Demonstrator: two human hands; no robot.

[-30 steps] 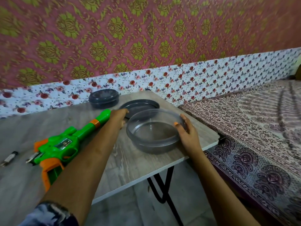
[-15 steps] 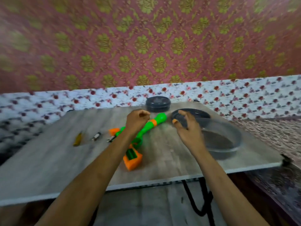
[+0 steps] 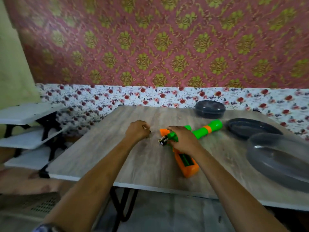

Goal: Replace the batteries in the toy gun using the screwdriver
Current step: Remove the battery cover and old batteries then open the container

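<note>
toy gun (image 3: 203,131) on table (image 3: 117,158), lid (image 3: 250,128), bowl (image 3: 277,159) at right

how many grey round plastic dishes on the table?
3: a closed dark grey tub at the back edge, a shallow dark grey dish nearer, right of it, a translucent grey bowl nearest, far right. None appear hidden.

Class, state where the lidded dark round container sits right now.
Head view: the lidded container sits at the table's far edge, right of centre, by the floral wall border, just beyond the green muzzle of the toy gun and left of the dark dish.
</note>
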